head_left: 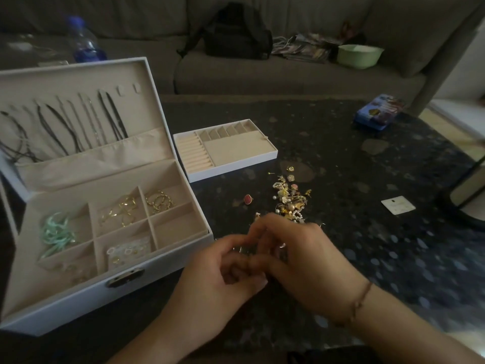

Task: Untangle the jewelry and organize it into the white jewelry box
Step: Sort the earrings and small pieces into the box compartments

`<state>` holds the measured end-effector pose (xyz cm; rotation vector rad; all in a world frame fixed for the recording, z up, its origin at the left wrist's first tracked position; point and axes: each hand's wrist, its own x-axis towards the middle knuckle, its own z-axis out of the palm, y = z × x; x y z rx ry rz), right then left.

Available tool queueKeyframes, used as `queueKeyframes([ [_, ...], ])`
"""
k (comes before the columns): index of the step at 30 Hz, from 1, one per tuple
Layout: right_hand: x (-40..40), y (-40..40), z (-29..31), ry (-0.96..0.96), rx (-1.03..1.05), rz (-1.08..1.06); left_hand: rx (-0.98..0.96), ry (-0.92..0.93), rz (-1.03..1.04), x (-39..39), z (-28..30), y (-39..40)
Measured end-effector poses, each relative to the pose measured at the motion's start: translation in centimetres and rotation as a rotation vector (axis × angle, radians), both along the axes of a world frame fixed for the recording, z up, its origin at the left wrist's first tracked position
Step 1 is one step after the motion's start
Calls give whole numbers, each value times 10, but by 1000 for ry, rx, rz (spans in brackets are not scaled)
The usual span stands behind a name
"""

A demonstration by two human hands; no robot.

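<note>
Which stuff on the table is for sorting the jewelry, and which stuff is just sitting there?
For the job: jewelry box, tray, jewelry pile, pink ring, left hand, right hand.

Just lying about: bottle, backpack, green bowl, blue tin, white card.

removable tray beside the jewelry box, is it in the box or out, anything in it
Out. The removable tray sits on the dark table, right of the open white jewelry box. No jewelry shows in its slots.
</note>
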<state>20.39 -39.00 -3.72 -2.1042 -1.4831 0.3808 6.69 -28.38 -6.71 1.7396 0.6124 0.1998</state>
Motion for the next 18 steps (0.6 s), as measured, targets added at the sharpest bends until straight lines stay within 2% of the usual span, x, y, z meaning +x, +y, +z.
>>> queueKeyframes([
  [2, 14, 4, 7, 9, 26, -32, -152, -48, 49, 2, 8, 1],
  [4, 36, 6, 9, -21, -11, -161, -361, -108, 141, 5, 11, 0],
  [7, 65, 6, 3, -210, -355, -340, -484, -141, 171, 8, 14, 0],
  [8, 67, 5, -1, -207, -454, -345, -492, -140, 165, 9, 16, 0],
  [11, 56, 8, -8, -116, -494, -296, -500, -120, 159, 12, 19, 2],
  [18, 32, 14, -21, -207, -489, 21, -524, -111, 160, 17, 14, 3],
])
